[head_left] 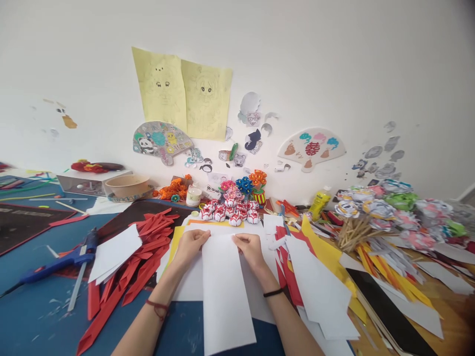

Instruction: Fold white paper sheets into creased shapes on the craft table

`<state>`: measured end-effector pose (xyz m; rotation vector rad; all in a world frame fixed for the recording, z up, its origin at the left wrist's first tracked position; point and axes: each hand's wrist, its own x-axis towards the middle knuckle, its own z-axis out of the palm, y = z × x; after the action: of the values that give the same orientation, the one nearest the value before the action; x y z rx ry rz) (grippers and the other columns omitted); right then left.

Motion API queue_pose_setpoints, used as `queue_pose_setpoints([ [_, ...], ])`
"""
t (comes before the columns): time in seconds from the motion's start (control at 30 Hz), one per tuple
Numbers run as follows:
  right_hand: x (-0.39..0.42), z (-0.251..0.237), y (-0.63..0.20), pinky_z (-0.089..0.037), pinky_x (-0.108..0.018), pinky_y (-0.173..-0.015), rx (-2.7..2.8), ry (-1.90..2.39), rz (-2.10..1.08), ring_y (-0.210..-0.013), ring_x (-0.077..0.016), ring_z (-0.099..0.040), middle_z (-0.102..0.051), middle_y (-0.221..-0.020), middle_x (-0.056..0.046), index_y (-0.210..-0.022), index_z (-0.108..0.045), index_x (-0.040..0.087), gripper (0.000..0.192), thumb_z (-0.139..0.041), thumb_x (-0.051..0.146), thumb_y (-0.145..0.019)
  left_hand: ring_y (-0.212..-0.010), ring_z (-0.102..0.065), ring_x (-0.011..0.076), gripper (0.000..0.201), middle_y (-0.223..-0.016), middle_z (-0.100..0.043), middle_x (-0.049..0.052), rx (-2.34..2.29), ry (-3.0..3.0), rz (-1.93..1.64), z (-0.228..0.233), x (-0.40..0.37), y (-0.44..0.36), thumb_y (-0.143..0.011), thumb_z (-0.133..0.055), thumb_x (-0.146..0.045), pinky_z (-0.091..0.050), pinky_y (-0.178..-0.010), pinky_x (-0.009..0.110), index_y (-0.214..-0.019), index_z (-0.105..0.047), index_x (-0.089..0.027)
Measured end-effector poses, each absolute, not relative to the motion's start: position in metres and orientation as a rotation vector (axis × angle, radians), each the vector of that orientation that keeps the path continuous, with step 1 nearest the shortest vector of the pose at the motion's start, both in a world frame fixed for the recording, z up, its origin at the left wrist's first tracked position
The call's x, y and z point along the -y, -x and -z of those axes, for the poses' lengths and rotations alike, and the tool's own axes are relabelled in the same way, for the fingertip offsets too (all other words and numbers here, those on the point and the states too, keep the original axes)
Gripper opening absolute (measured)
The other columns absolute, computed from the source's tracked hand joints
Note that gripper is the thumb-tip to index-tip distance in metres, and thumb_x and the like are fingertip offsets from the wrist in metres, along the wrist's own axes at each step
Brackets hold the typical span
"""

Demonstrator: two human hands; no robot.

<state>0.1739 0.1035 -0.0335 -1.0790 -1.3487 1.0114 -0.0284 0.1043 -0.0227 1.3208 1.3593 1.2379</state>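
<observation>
"White paper strip: where does it lie in the head view?"

"Near the middle, its far edge between the left hand and the right hand, the rest reaching toward the near side."

"Which way does its long axis run?"

"Far to near, the near end slanting slightly right."

"And how do the hands stand?"

"Left pinches the far left corner, thumb against finger; right pinches the far right corner likewise. Neither is clearly nearer: each has one side of the far end."

"What flanks them?"

"Red folded strips on the left, cut white sheets on the right."
</observation>
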Motion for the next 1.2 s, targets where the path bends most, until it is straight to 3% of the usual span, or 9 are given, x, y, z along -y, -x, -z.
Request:
queue_pose_setpoints([
  [0.27,-0.105,0.031,-0.178,-0.031,-0.023,-0.046,1.379,1.066,-1.004,-0.045,-0.0102,-0.041,-0.047,-0.045,0.003,-0.054,-0.062,0.015,0.035,-0.066,0.045,-0.072,-0.053,-0.048,0.0113,0.04,-0.056,-0.052,-0.003,-1.192,-1.285,-1.26,0.027,-0.114,0.033,-0.064,-0.07,-0.05,-0.037,-0.055,0.022,-0.077,-0.061,-0.013],
  [0.43,-0.106,0.034,-0.177,-0.03,-0.023,-0.046,1.367,1.064,-0.978,-0.045,-0.0103,-0.041,-0.046,-0.045,0.003,-0.053,-0.06,0.015,0.036,-0.065,0.045,-0.073,-0.062,-0.055,0.0149,0.051,-0.066,-0.057,0.0,-1.219,-1.239,-1.247,0.025,-0.11,0.031,-0.067,-0.067,-0.053,-0.041,-0.06,0.025,-0.097,-0.063,-0.012],
  [0.53,-0.106,0.035,-0.177,-0.031,-0.024,-0.047,1.348,1.059,-0.955,-0.046,-0.0106,-0.042,-0.046,-0.046,0.003,-0.054,-0.061,0.015,0.035,-0.064,0.044,-0.074,-0.06,-0.052,0.0137,0.05,-0.068,-0.058,0.002,-1.156,-1.267,-1.048,0.021,-0.102,0.029,-0.069,-0.064,-0.06,-0.038,-0.057,0.024,-0.081,-0.061,-0.012],
  [0.7,-0.107,0.034,-0.179,-0.031,-0.024,-0.046,1.319,1.08,-0.928,-0.046,-0.0107,-0.042,-0.047,-0.047,0.002,-0.06,-0.066,0.014,0.033,-0.064,0.044,-0.074,-0.047,-0.033,0.0077,0.054,-0.053,-0.041,-0.005,-1.159,-1.376,-0.941,0.021,-0.099,0.025,-0.067,-0.062,-0.068,-0.022,-0.048,0.022,-0.059,-0.045,-0.017],
  [0.87,-0.109,0.037,-0.179,-0.031,-0.024,-0.047,1.325,1.078,-0.925,-0.046,-0.0112,-0.043,-0.048,-0.047,0.002,-0.063,-0.069,0.013,0.033,-0.065,0.044,-0.074,-0.048,-0.023,0.0069,0.054,-0.053,-0.029,-0.006,-1.24,-1.429,-1.07,0.022,-0.102,0.024,-0.069,-0.06,-0.066,-0.016,-0.049,0.023,-0.055,-0.037,-0.019],
  [1.07,-0.112,0.036,-0.185,-0.029,-0.024,-0.048,1.274,1.06,-0.882,-0.048,-0.0108,-0.041,-0.045,-0.048,0.003,-0.059,-0.065,0.014,0.034,-0.065,0.045,-0.075,-0.052,-0.031,0.0089,0.05,-0.057,-0.039,-0.004,-1.102,-1.423,-0.894,0.018,-0.094,0.024,-0.073,-0.057,-0.063,-0.022,-0.051,0.023,-0.06,-0.043,-0.018],
  [1.2,-0.114,0.035,-0.19,-0.028,-0.024,-0.047,1.26,1.058,-0.885,-0.048,-0.0104,-0.039,-0.044,-0.048,0.004,-0.058,-0.064,0.015,0.035,-0.067,0.046,-0.073,-0.05,-0.023,0.008,0.053,-0.053,-0.029,-0.006,-1.234,-1.542,-0.986,0.025,-0.098,0.02,-0.073,-0.056,-0.064,-0.017,-0.05,0.023,-0.055,-0.034,-0.019],
])
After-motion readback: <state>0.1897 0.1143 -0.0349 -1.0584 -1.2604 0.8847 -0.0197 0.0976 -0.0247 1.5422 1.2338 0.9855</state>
